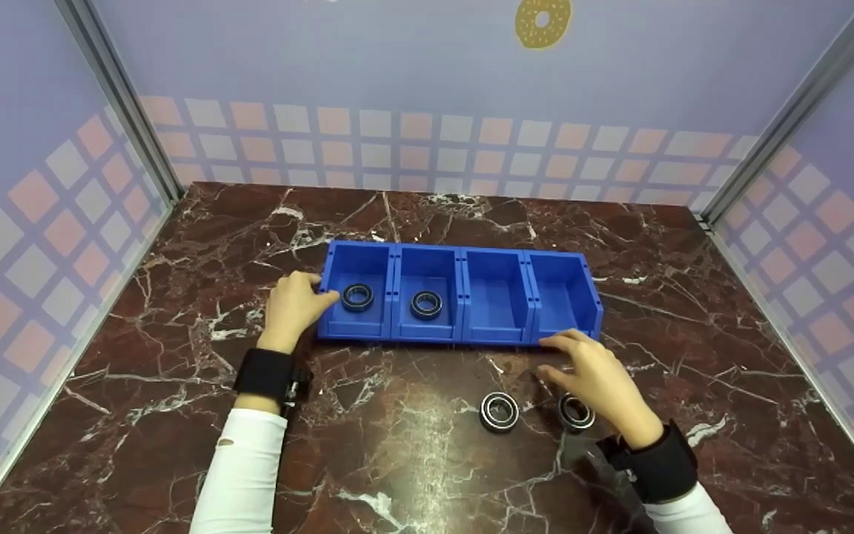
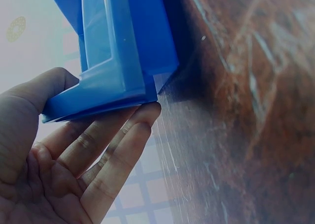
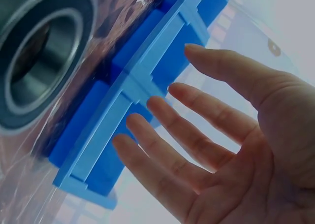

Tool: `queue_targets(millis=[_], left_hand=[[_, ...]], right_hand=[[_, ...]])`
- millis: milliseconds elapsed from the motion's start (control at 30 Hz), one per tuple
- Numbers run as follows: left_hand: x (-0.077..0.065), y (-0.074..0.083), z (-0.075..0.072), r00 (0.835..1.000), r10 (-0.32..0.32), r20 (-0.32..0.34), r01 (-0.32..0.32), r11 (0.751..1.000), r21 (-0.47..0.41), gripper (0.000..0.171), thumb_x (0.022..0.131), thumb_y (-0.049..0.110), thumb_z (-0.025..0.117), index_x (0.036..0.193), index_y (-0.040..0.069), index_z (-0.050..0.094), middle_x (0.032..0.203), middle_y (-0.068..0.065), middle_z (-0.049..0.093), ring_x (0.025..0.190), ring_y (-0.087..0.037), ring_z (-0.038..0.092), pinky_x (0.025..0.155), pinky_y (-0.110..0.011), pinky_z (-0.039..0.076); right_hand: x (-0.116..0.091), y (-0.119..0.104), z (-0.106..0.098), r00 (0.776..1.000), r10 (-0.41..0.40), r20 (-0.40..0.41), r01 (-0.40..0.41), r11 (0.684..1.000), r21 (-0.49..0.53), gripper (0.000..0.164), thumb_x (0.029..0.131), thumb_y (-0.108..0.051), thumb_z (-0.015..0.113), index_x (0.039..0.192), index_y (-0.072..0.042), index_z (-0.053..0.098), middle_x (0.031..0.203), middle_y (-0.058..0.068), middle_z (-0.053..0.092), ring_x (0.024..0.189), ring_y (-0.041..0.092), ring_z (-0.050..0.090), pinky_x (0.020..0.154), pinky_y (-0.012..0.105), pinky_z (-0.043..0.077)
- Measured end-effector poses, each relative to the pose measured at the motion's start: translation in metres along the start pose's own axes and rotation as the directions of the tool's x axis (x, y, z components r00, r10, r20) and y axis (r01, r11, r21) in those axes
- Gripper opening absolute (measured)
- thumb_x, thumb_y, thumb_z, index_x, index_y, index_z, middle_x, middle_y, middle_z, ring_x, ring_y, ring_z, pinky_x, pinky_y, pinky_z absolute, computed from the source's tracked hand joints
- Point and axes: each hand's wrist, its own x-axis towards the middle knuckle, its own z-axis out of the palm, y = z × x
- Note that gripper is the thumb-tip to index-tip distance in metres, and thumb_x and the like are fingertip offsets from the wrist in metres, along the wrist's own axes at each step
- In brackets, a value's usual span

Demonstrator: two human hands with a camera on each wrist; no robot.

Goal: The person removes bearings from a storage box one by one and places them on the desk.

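Note:
A row of blue storage bins (image 1: 497, 285) stands on the table, divided into several compartments. One bearing (image 1: 357, 308) lies in the leftmost compartment, another bearing (image 1: 436, 311) in the one beside it. My left hand (image 1: 293, 308) grips the left end wall, the thumb over its edge and the fingers along the outside, as the left wrist view shows. With fingers loosely bent and nothing held, my right hand (image 1: 608, 378) hovers near the front right of the bins. Below it lies a partly covered bearing (image 1: 575, 426); a further bearing (image 1: 499, 429) sits to its left.
The brown marbled table (image 1: 368, 460) reaches back to a patterned wall (image 1: 427, 141). Side panels with metal corner posts (image 1: 775, 111) bound it left and right. The two right-hand compartments hold no bearings.

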Motion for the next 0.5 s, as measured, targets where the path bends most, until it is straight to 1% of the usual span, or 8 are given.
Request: queue_targets(millis=[200, 367, 500], left_hand=[[0.0, 0.001, 0.0, 1.0, -0.004, 0.0, 0.004, 1.0, -0.008, 0.045, 0.077, 0.027, 0.067, 0.112, -0.003, 0.066, 0.106, -0.025, 0.063, 0.091, -0.043, 0.061, 0.076, -0.052, 0.047], [0.0, 0.001, 0.0, 1.0, -0.013, 0.005, 0.013, 1.0, -0.009, 0.046, 0.077, 0.027, 0.067, 0.112, -0.003, 0.066, 0.107, -0.025, 0.063, 0.092, -0.043, 0.061, 0.076, -0.052, 0.047], [0.0, 0.001, 0.0, 1.0, -0.011, 0.005, 0.011, 1.0, -0.003, 0.046, 0.077, 0.027, 0.067, 0.112, -0.003, 0.066, 0.106, -0.024, 0.063, 0.091, -0.043, 0.061, 0.076, -0.051, 0.047]], right_hand=[[0.0, 0.013, -0.003, 0.998, 0.045, -0.045, -0.044, 0.999, 0.025, 0.039, 0.078, -0.016, 0.075, 0.113, -0.003, 0.066, 0.107, 0.01, 0.062, 0.098, 0.028, 0.06, 0.082, 0.046, 0.047], [-0.001, 0.022, -0.007, 0.991, 0.092, -0.092, -0.09, 0.995, 0.033, 0.039, 0.078, -0.016, 0.075, 0.113, -0.002, 0.065, 0.109, 0.014, 0.061, 0.096, 0.032, 0.061, 0.078, 0.05, 0.047], [-0.003, 0.029, -0.01, 0.986, 0.115, -0.124, -0.112, 0.993, 0.034, 0.039, 0.078, -0.016, 0.075, 0.112, -0.001, 0.065, 0.108, 0.016, 0.061, 0.092, 0.033, 0.061, 0.075, 0.051, 0.046]])
